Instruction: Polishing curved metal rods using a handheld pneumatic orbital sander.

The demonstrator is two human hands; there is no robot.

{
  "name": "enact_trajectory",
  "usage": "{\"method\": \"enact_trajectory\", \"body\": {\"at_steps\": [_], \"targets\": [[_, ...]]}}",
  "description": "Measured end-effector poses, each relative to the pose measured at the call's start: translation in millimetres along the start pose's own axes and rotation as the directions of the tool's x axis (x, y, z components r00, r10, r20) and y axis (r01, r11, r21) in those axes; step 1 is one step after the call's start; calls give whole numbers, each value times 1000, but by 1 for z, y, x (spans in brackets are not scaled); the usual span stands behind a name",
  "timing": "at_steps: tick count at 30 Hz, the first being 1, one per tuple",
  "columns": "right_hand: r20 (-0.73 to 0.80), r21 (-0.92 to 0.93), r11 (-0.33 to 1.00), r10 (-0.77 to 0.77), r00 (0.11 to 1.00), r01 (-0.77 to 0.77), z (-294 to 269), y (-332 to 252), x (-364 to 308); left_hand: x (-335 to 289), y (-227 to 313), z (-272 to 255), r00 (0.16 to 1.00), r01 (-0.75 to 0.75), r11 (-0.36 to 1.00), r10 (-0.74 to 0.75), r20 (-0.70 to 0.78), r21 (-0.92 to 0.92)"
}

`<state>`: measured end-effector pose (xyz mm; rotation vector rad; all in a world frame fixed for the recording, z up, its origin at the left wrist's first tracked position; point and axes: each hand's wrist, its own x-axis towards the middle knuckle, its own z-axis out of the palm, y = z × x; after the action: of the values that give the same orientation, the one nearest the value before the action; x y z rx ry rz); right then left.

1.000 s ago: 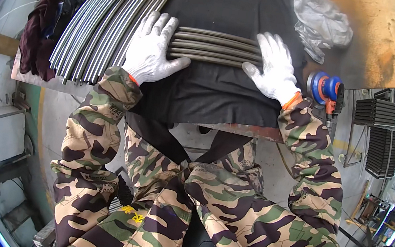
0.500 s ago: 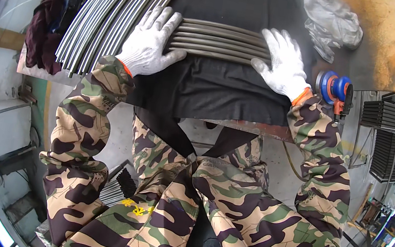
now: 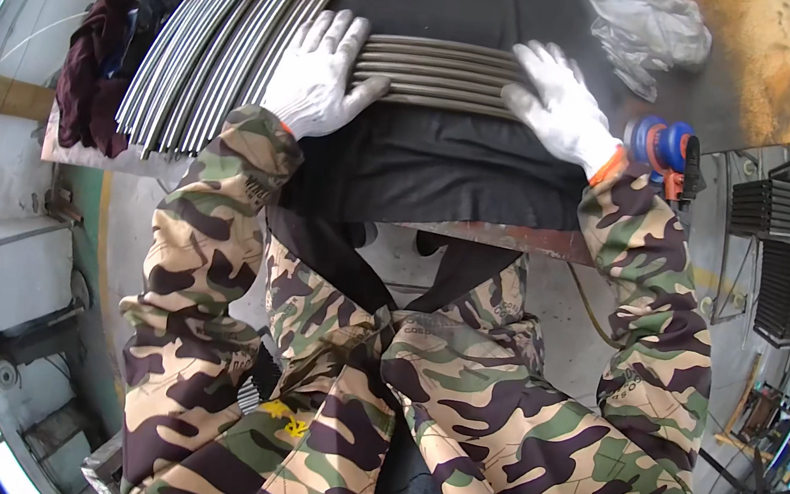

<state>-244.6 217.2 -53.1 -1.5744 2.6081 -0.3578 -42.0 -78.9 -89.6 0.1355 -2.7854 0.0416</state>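
Several dark grey metal rods (image 3: 449, 76) lie side by side, left to right, on a black cloth (image 3: 455, 180). My left hand (image 3: 322, 75), in a white knitted glove, rests flat over their left ends, with fingers spread and thumb out to the side. At the right ends lies my right hand (image 3: 558, 108), gloved the same way, its fingers stretched out and the thumb toward the rods. The rod ends under both palms are hidden. Just left of my left hand, a row of shinier metal rods (image 3: 225, 51) lies lengthwise away from me.
A blue and orange power sander (image 3: 665, 144) sits right of my right hand. Crumpled clear plastic (image 3: 652, 36) lies at the back right, beside a brown stained board (image 3: 774, 68). Dark clothes (image 3: 96, 74) are heaped at the left. Racks with black stacked parts (image 3: 774, 209) stand beyond the table's right.
My left hand has shifted a little to the right, its thumb now farther over the rods. My right hand stays at their right ends. The whole view has tilted slightly.
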Motion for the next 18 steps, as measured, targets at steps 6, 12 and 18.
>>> {"method": "enact_trajectory", "body": {"at_steps": [6,12,18], "targets": [[-460,-223,974,-72,885,-36,-70,45,-32,-8,-2,-15,992,34,999,-37,117,31],[-251,-193,904,331,910,-382,-75,104,-81,15,36,-8,998,2,1000,-2,-70,0],[-308,-131,934,282,909,-334,-64,109,-118,34,74,13,993,74,997,-76,-91,-21]]}}
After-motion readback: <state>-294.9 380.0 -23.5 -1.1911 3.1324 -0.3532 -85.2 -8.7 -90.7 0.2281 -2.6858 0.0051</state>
